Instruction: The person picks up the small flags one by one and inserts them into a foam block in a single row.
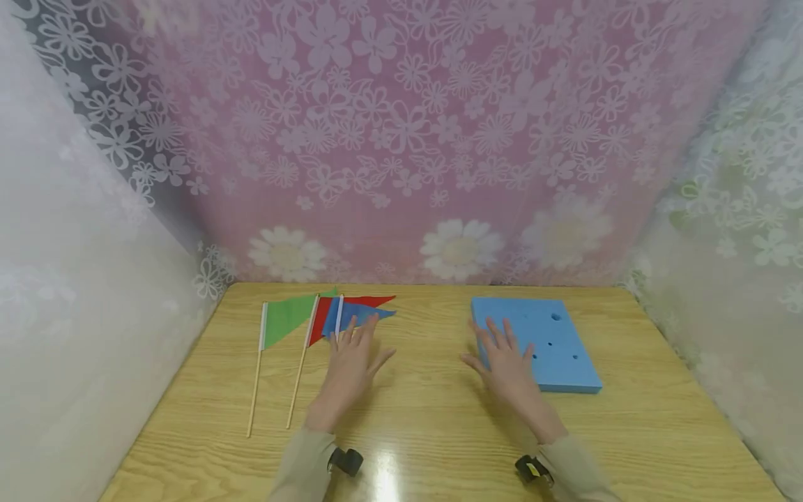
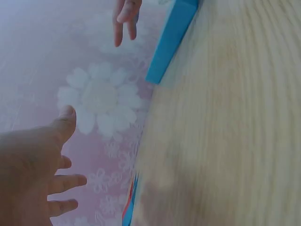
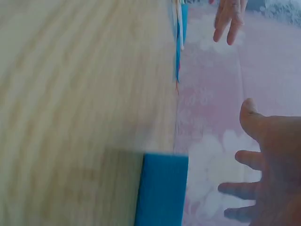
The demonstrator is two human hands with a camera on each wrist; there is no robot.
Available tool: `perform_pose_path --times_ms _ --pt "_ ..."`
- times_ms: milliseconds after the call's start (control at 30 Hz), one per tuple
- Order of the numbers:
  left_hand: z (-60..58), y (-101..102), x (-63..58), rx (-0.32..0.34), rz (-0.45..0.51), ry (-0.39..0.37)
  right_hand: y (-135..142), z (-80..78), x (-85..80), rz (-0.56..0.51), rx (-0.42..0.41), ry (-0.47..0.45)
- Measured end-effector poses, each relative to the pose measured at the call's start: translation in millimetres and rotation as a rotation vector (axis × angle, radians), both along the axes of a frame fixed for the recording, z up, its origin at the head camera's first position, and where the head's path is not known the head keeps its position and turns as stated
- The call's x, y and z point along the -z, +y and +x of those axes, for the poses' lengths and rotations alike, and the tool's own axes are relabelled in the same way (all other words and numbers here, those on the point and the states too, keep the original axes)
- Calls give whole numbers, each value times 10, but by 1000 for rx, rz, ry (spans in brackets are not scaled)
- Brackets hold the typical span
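Note:
Three triangular flags on thin wooden sticks lie at the left of the table in the head view: a green flag (image 1: 285, 321), a red flag (image 1: 318, 322) and a blue flag (image 1: 351, 314). They overlap in part. My left hand (image 1: 348, 366), fingers spread, hovers over the blue flag and hides its stick. At the right lies a flat blue foam block (image 1: 558, 369) with several small holes in its top. My right hand (image 1: 509, 366) hovers over the block's left part with its fingers spread. Both wrist views show the hands raised above the table, holding nothing.
The wooden table (image 1: 426, 418) has a pink flowered cloth (image 1: 401, 139) hanging behind it. Pale cloths hang along the left and right sides. Between the two hands, bare tabletop shows. A dark wrist camera (image 1: 346, 461) sits on the left sleeve.

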State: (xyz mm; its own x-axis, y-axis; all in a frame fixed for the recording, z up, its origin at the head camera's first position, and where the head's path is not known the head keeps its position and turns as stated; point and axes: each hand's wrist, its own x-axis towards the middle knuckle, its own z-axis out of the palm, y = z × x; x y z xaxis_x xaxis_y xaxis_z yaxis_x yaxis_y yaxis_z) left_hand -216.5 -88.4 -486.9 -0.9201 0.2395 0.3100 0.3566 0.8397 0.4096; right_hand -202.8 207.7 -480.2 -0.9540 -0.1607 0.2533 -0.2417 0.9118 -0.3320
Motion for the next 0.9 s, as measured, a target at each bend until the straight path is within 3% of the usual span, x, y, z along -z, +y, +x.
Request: perform_pose_path --times_ms 100,233,400,500,567,733,900 --pt "-71 171 -96 53 32 -4 168 -42 -56 -5 -22 41" --pt "-158 443 -171 124 3 -36 466 -81 -87 -3 -86 117" --pt "-253 773 -184 167 -72 -73 843 -90 -95 5 -131 193" --pt "-278 957 -176 206 -95 -100 1077 -78 -65 23 -117 208" --pt "-280 1084 -163 240 -105 -105 1226 -64 -43 37 -93 181" --pt "-240 1385 -129 326 -123 -113 1530 -25 10 97 -23 16" --pt "-220 1577 -81 381 -160 -137 1711 42 65 111 -12 -87"
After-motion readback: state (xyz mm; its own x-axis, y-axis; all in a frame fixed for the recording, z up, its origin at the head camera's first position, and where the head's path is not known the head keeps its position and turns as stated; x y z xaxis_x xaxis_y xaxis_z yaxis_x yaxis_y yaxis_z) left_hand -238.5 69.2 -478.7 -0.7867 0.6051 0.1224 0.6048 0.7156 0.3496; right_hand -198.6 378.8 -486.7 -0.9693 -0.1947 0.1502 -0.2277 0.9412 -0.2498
